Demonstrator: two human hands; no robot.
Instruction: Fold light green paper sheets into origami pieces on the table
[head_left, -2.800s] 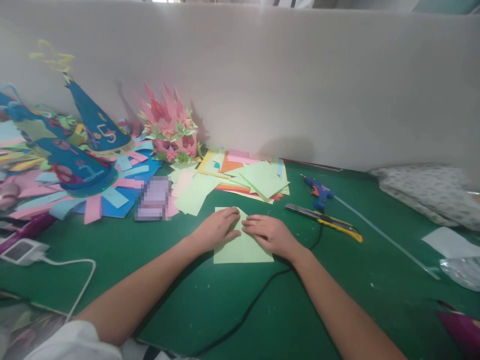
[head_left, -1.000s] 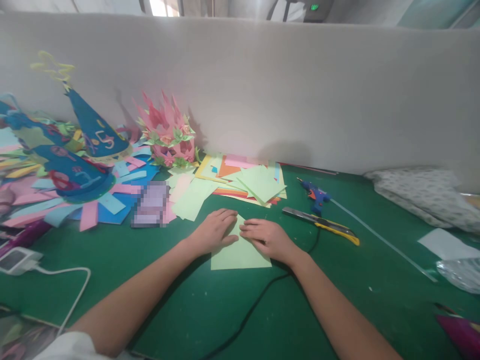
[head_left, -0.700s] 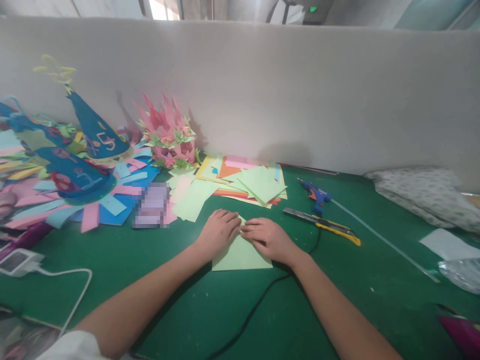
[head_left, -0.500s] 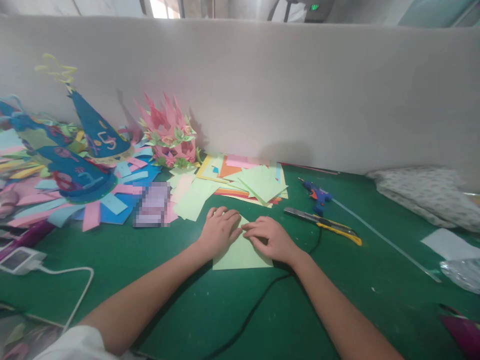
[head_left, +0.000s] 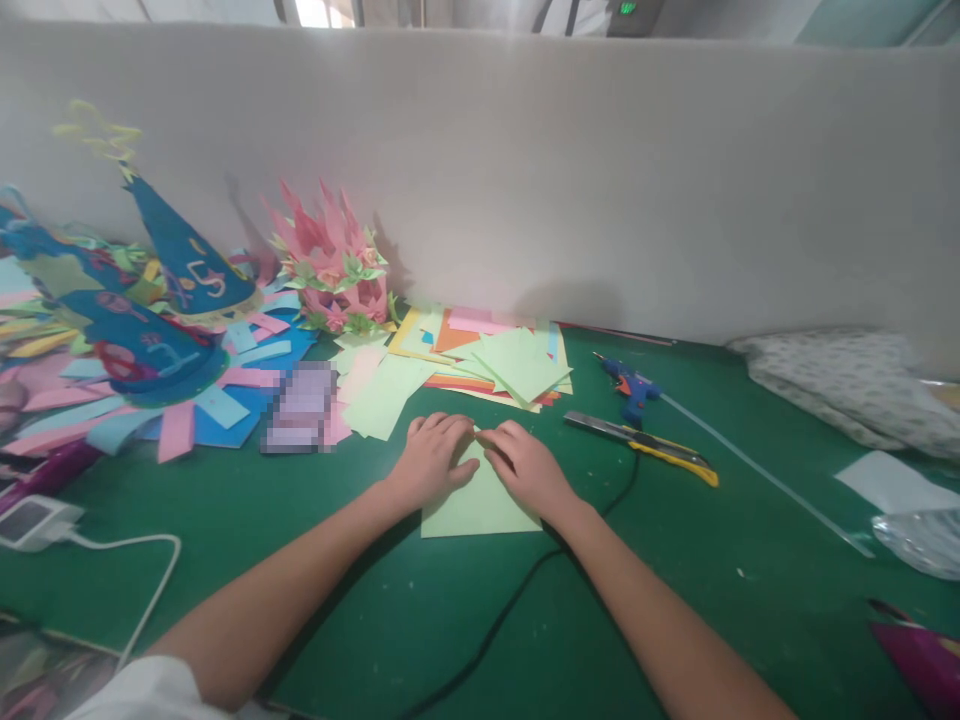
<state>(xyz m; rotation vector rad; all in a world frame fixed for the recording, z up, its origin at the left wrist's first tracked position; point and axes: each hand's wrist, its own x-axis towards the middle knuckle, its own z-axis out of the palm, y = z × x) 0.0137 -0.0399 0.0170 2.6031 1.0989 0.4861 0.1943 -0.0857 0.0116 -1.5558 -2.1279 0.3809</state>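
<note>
Rested left hand (head_left: 431, 462), with thumb spread, and right hand (head_left: 529, 470) on green paper (head_left: 480, 508) on the table (head_left: 405, 600); could not tell any right-hand pinch. Apparently had one slanted side folded already, near edge left unfolded.

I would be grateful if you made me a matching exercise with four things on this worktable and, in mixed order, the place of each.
1. Pale green paper sheet nearest the person
2. Blue glue gun with orange trigger
3. Pink spiky paper crown
4. White boxy device with white cord

A. At the view's left edge
B. Partly under the left hand and right hand
C. Just beyond the yellow-handled metal-bladed knife
D. Between a blue cone hat and the coloured paper pile

Pairs: 1-B, 2-C, 3-D, 4-A
</note>
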